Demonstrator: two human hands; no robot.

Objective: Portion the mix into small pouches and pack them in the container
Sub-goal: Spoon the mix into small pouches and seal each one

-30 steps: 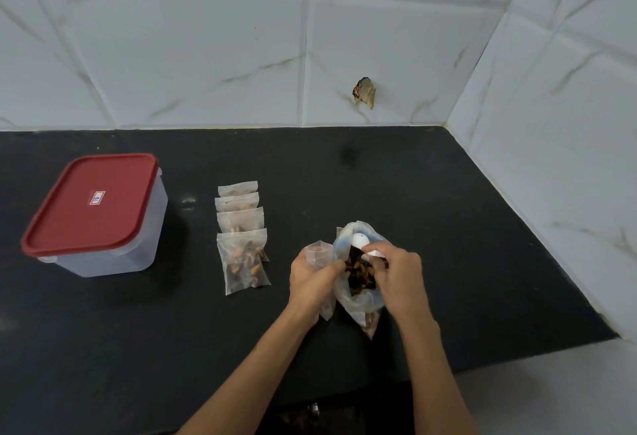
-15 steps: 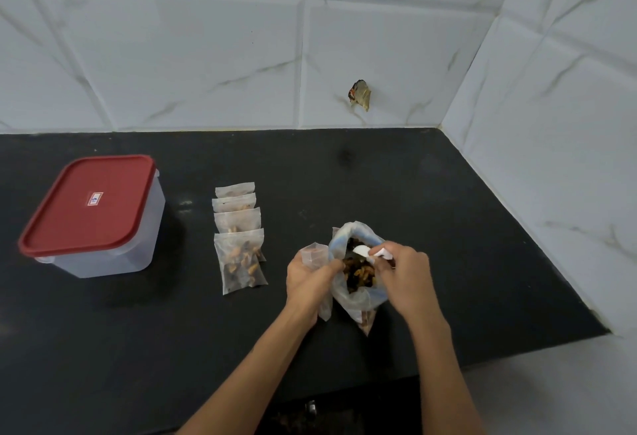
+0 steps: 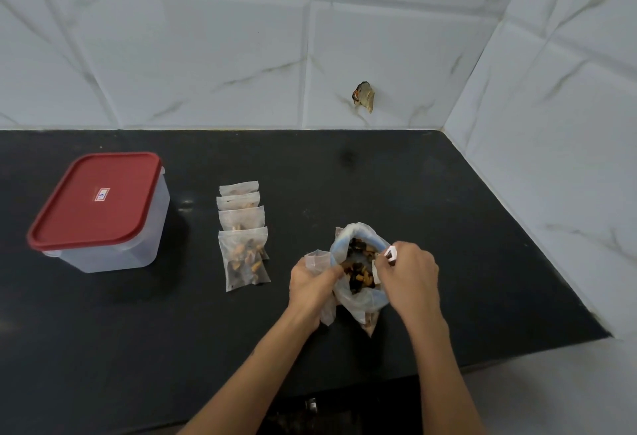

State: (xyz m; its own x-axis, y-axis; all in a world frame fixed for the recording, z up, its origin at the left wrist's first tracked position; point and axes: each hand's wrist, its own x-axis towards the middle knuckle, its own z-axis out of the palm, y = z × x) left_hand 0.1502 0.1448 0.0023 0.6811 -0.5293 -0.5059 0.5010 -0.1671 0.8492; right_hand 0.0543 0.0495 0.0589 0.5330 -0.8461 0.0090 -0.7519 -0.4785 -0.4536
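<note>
White marble-veined tiles back your black countertop [image 3: 413, 193] and turn the corner along its right side; a small brownish scrap [image 3: 362, 96] clings to the back wall. Far left on the counter stands your clear container [image 3: 113, 245], its red lid [image 3: 96, 198] closed and carrying a small white-and-red label whose print is too small to read. Just right of it, four filled pouches [image 3: 243, 227] lie flat in an overlapping row, the row's long axis running away from you towards the wall and each pouch's sealed mouth on its far edge; the nearest one shows the most of its orange and dark pieces. Right of that row, between your hands, the big clear bag [image 3: 356, 300] of mix [image 3: 358, 269] stands with its mouth open upward, tilted slightly away from you. Your left hand [image 3: 312, 283] grips a small empty pouch [image 3: 319, 260] against the bag's left side, fingers reaching over the rim to the mix. Your right hand [image 3: 410, 272] is curled at the bag's right rim, pinching a small white tool [image 3: 391, 255]; what it is cannot be told.
</note>
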